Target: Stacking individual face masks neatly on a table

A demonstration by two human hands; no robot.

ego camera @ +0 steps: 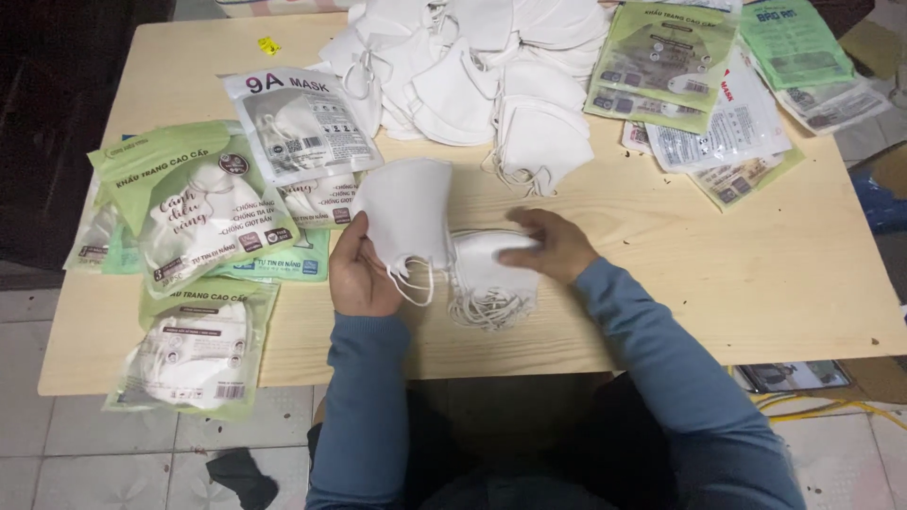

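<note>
Masks are lying everywhere on the pale wooden surface, and two hands are working at its near edge. The left hand is closing around one white folded mask, holding it raised by its lower edge with the ear loops hanging down beside the thumb. The right hand is resting flat, fingers loosely curled, on a small stack of white masks lying just beside the held one; how many masks are making up that stack cannot be told. Beyond the hands, a large loose heap of white masks is spreading over the far middle of the surface, too many and too overlapped to count. To the left, about six filled pouches are lying overlapped: one clear and white pouch at the back and green-edged pouches in front, each showing white masks inside through its window; the nearest green pouch is hanging partly over the front edge. To the far right, a fan of flat pouches, roughly seven, is lying overlapped; they are looking thin, and their contents cannot be made out. One small yellow scrap is sitting near the far left corner.
</note>
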